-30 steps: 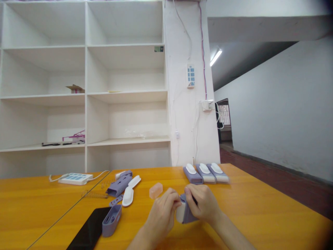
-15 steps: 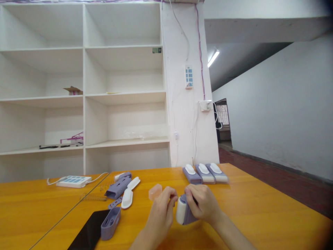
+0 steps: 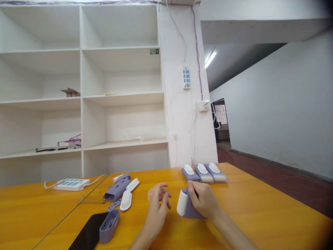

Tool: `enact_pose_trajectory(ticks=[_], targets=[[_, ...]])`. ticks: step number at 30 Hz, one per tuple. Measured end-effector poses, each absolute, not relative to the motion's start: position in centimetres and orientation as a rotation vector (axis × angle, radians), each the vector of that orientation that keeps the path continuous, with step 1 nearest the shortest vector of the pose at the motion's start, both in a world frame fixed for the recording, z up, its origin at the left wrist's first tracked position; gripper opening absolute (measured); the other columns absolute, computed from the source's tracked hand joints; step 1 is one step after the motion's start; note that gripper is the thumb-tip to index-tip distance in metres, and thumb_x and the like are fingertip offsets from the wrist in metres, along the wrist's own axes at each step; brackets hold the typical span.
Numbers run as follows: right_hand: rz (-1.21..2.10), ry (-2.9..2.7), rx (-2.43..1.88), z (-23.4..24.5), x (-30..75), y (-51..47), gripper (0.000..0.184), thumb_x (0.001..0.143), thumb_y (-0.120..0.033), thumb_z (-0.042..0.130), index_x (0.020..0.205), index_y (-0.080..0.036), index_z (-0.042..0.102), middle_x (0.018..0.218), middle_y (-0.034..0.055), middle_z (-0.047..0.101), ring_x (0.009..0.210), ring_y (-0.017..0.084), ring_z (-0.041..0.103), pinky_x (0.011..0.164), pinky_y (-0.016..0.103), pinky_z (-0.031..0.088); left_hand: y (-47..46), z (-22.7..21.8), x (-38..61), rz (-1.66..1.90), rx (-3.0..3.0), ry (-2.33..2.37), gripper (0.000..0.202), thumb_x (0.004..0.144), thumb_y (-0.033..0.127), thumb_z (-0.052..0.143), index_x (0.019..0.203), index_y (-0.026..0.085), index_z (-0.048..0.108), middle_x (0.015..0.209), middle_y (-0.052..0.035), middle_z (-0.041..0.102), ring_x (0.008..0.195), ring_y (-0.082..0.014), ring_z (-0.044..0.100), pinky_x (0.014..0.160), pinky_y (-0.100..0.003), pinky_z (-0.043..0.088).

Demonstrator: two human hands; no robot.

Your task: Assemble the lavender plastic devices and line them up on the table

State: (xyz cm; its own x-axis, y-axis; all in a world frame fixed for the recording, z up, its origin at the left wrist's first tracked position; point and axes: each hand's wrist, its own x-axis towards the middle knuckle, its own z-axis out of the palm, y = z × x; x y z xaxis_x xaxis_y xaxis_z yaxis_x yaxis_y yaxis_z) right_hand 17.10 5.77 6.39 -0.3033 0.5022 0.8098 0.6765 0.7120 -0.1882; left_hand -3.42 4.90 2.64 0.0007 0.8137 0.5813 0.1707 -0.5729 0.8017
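The left hand (image 3: pixel 156 207) had just come away from the purple-and-white unit (image 3: pixel 184 207). A second earlier both hands had been closed over it, and now the left hovered just beside it with fingers loosely spread, holding nothing. That left the unit with the right hand (image 3: pixel 205 204) alone, whose fingers wrapped over the purple body and pressed it to the table (image 3: pixel 260 208), about midway between the near and far edges, white end toward the left hand. It looked to me as if the two-handed fitting on that piece was finished. At the far edge three like units (image 3: pixel 204 172) lay side by side. Toward the near left corner an open purple shell (image 3: pixel 109 226) lay hollow side up beside a black phone (image 3: pixel 88 234), showing only moulded holes inside. In the white shelving (image 3: pixel 81 104), one left-column compartment held a scrap of cardboard (image 3: pixel 69 92) and the one below it a pink frame (image 3: pixel 70 140).
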Motion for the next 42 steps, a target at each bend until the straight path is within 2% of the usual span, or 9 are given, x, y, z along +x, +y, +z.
enact_pose_trajectory(ticks=[2, 4, 13, 18, 22, 28, 34, 38, 42], targets=[[-0.21, -1.95, -0.918, 6.5, 17.2, 5.8, 0.04, 0.104, -0.029, 0.029, 0.069, -0.022, 0.046, 0.063, 0.0016, 0.058, 0.059, 0.015, 0.058, 0.061, 0.03, 0.029, 6.1, 2.3, -4.6, 1.656, 1.659, 1.097, 0.035, 0.094, 0.05, 0.048, 0.114, 0.022, 0.05, 0.089, -0.0026, 0.06, 0.063, -0.0154, 0.058, 0.041, -0.019, 0.04], [-0.19, -1.946, -0.928, 6.5, 17.3, 5.8, 0.04, 0.104, -0.031, 0.03, 0.068, -0.022, 0.046, 0.063, 0.0017, 0.059, 0.06, 0.016, 0.058, 0.061, 0.03, 0.03, 6.8, 2.3, -5.7, 1.667, 1.654, 1.143, 0.034, 0.093, 0.05, 0.048, 0.112, 0.022, 0.05, 0.083, -0.001, 0.059, 0.059, -0.0141, 0.055, 0.04, -0.018, 0.037], [-0.002, -1.754, -1.056, 6.5, 17.0, 6.4, 0.046, 0.103, -0.045, 0.031, 0.074, -0.022, 0.06, 0.069, 0.0042, 0.069, 0.067, 0.022, 0.063, 0.061, 0.03, 0.032, 6.2, 2.6, -6.2, 1.648, 1.94, 1.324, 0.027, 0.095, 0.045, 0.046, 0.096, 0.021, 0.06, 0.087, -0.0041, 0.066, 0.073, -0.018, 0.061, 0.066, -0.028, 0.047], [0.612, -1.228, -1.154, 7.2, 18.1, 8.0, 0.052, 0.086, -0.071, 0.049, 0.073, -0.022, 0.064, 0.062, 0.002, 0.066, 0.07, 0.025, 0.06, 0.061, 0.029, 0.039, 6.9, 2.5, -8.9, 1.602, 2.085, 1.695, 0.024, 0.096, 0.036, 0.04, 0.101, 0.023, 0.059, 0.098, -0.0048, 0.068, 0.081, -0.0204, 0.064, 0.078, -0.033, 0.047], [0.92, -1.03, -1.228, 6.2, 19.4, 9.4, 0.059, 0.08, -0.078, 0.049, 0.072, -0.022, 0.062, 0.062, 0.0063, 0.069, 0.068, 0.028, 0.066, 0.06, 0.033, 0.05, 7.7, 2.2, -10.8, 1.598, 2.047, 1.824, 0.025, 0.093, 0.037, 0.041, 0.1, 0.021, 0.059, 0.099, -0.008, 0.067, 0.086, -0.0242, 0.064, 0.083, -0.037, 0.046], [1.272, -0.864, -1.183, 3.2, 18.9, 10.8, 0.048, 0.08, -0.067, 0.06, 0.076, -0.019, 0.059, 0.069, 0.0113, 0.072, 0.065, 0.026, 0.071, 0.058, 0.036, 0.058, 8.5, 1.1, -11.1, 1.486, 2.066, 1.857, 0.039, 0.095, 0.046, 0.038, 0.11, 0.017, 0.059, 0.11, -0.0136, 0.065, 0.101, -0.0291, 0.062, 0.09, -0.043, 0.046], [1.204, -0.943, -1.181, 1.5, 17.8, 11.2, 0.038, 0.073, -0.051, 0.073, 0.089, -0.021, 0.055, 0.079, 0.0069, 0.073, 0.074, 0.026, 0.072, 0.059, 0.036, 0.059, 7.9, 0.7, -10.5, 1.165, 2.356, 1.712, 0.052, 0.091, 0.043, 0.046, 0.138, 0.022, 0.051, 0.132, -0.0121, 0.058, 0.121, -0.0275, 0.054, 0.103, -0.037, 0.04], [0.987, -1.044, -1.221, 0.6, 17.5, 11.3, 0.052, 0.064, -0.055, 0.077, 0.097, -0.024, 0.05, 0.08, 0.0039, 0.07, 0.077, 0.03, 0.07, 0.057, 0.04, 0.057, 7.4, 1.2, -10.3, 1.144, 2.374, 1.697, 0.039, 0.092, 0.039, 0.045, 0.123, 0.021, 0.062, 0.115, -0.0118, 0.065, 0.11, -0.0276, 0.058, 0.095, -0.037, 0.042], [0.87, -1.161, -1.12, 0.9, 17.3, 11.5, 0.058, 0.06, -0.054, 0.08, 0.099, -0.022, 0.053, 0.086, 0.0047, 0.071, 0.088, 0.032, 0.07, 0.075, 0.042, 0.057, 6.8, 1.3, -9.6, 1.195, 2.317, 1.757, 0.024, 0.087, 0.041, 0.055, 0.101, 0.022, 0.062, 0.107, -0.0099, 0.067, 0.102, -0.0287, 0.06, 0.087, -0.035, 0.042]])
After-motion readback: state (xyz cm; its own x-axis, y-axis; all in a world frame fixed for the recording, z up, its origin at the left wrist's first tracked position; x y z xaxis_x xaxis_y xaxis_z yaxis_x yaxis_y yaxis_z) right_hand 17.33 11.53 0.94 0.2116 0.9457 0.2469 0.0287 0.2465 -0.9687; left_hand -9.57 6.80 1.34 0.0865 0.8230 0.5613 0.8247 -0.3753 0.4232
